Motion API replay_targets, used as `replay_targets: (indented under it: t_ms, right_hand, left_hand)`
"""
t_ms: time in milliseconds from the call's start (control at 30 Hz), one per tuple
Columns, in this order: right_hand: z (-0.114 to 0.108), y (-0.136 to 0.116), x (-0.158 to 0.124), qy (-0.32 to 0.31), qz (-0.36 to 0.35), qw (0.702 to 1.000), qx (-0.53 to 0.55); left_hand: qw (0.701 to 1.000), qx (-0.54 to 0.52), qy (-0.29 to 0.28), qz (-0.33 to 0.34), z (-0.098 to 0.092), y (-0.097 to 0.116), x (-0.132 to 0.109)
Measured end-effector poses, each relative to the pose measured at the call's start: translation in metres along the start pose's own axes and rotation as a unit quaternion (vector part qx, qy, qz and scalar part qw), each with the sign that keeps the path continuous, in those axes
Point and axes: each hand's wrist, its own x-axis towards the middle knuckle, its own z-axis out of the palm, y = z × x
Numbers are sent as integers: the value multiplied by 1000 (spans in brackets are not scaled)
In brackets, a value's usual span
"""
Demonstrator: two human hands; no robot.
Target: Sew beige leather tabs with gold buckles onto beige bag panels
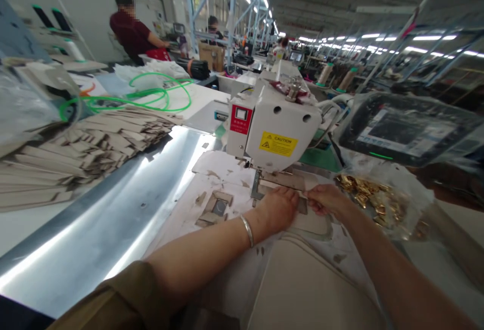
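Note:
My left hand (279, 208) and my right hand (327, 200) meet just below the head of a white sewing machine (274, 126). Both press down on a beige piece of material (302, 264) that runs from under the machine toward me. Their fingertips close on a small beige strip (302, 205) at the piece's far edge, by the needle area. My left wrist wears a silver bangle (247, 230). A beige strap piece (283, 181) lies under the machine's presser.
A large stack of beige strips (75, 153) fills the table's left side. A clear bag of gold metal fittings (372, 199) lies at my right. A control screen (404, 131) stands behind it. Green tubing (151, 99) coils farther back. Other people work at distant tables.

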Motion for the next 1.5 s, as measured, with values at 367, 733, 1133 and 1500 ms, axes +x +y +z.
replay_targets:
  t_ms: [367, 733, 1133, 1500]
  right_hand:
    - [-8, -2, 5, -54, 2, 999, -8]
    - [-1, 8, 4, 4, -63, 995, -76]
    - [37, -23, -7, -18, -44, 999, -24]
    - [77, -50, -14, -39, -55, 998, -22]
  left_hand:
    - [997, 13, 26, -67, -11, -35, -49]
    - [998, -7, 17, -66, -16, -36, -49]
    - [997, -12, 12, -78, -40, -68, -75]
    - [995, 16, 13, -99, -51, -98, -106]
